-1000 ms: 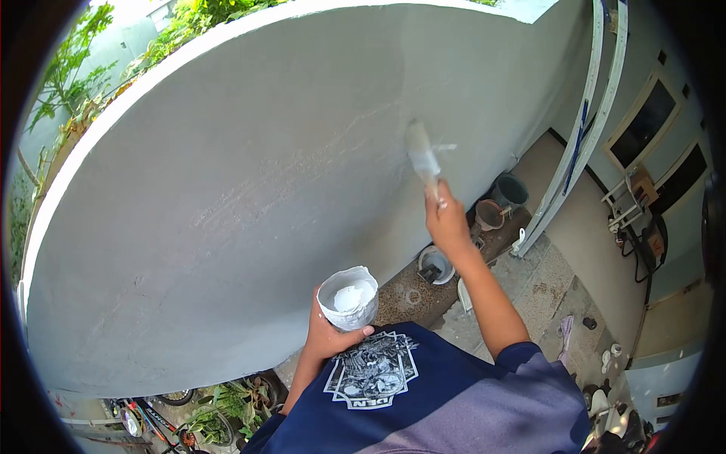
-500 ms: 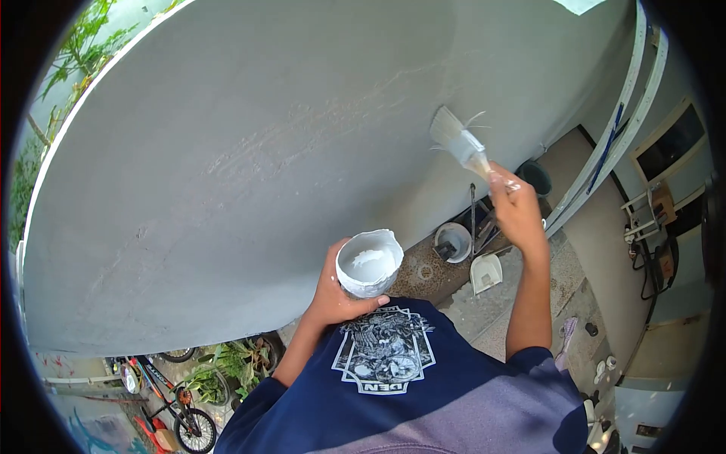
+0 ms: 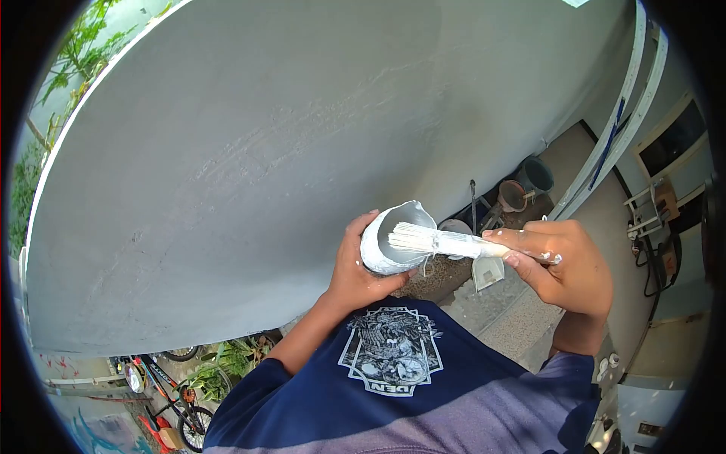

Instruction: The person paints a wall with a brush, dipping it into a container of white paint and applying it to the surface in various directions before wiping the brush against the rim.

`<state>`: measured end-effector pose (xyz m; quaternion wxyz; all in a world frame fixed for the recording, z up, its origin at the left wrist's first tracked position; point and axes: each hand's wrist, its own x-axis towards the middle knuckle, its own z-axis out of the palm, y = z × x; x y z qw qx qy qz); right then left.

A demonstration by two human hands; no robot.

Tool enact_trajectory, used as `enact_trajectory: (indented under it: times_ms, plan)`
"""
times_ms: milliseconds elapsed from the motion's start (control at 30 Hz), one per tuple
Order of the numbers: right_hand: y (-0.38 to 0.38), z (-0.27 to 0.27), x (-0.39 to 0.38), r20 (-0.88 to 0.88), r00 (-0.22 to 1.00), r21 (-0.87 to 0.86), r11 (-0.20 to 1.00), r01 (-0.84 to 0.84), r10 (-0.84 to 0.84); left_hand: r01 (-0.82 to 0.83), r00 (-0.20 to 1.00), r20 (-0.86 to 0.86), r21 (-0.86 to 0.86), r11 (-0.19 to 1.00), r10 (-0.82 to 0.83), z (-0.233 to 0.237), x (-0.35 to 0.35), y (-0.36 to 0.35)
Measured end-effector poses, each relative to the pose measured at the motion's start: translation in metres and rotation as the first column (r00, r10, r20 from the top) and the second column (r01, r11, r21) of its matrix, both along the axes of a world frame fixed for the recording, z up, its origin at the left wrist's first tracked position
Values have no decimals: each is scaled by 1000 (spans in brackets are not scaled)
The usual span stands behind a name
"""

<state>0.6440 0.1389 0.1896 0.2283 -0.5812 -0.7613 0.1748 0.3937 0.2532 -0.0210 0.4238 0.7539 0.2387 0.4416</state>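
My left hand (image 3: 358,265) is closed around a paint-smeared cup (image 3: 384,261) with an uneven rim, tilted toward the right in front of my chest. In my right hand (image 3: 563,261) is a paintbrush (image 3: 454,244), gripped by its handle between thumb and fingers. The brush lies almost level, its white-coated bristles over the cup's mouth and pointing left. White paint spots mark the fingers of my right hand. Beyond both hands rises a large grey wall (image 3: 249,174) with a rough, streaked band across it. The paint inside the cup is mostly hidden by the brush.
Buckets (image 3: 535,175) and a white dustpan (image 3: 488,272) stand on the ground along the wall's foot. A ladder-like metal rail (image 3: 616,129) curves at the right. Potted plants (image 3: 215,374) and a bicycle (image 3: 178,397) are at lower left.
My right hand has brought the paintbrush away from the wall, down to the cup, and turned it level. My left hand has raised the cup slightly and tipped it toward the brush.
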Motion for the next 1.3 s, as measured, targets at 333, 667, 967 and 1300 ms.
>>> enact_trajectory:
  times_ms: [333,667,967,1300]
  plan:
    - [3,31,-26,566,825,-61,997,41,1,-81,996,-13,227,971,86,11,32,-1]
    - [8,-12,-29,469,868,269,963,37,-164,-132,991,29,213,968,129,20,44,6]
    - [0,-33,-21,223,934,424,891,164,-278,-130,991,25,248,960,128,25,42,12]
    - [-8,-44,-5,130,956,445,877,181,-263,-157,988,14,172,973,157,18,43,14]
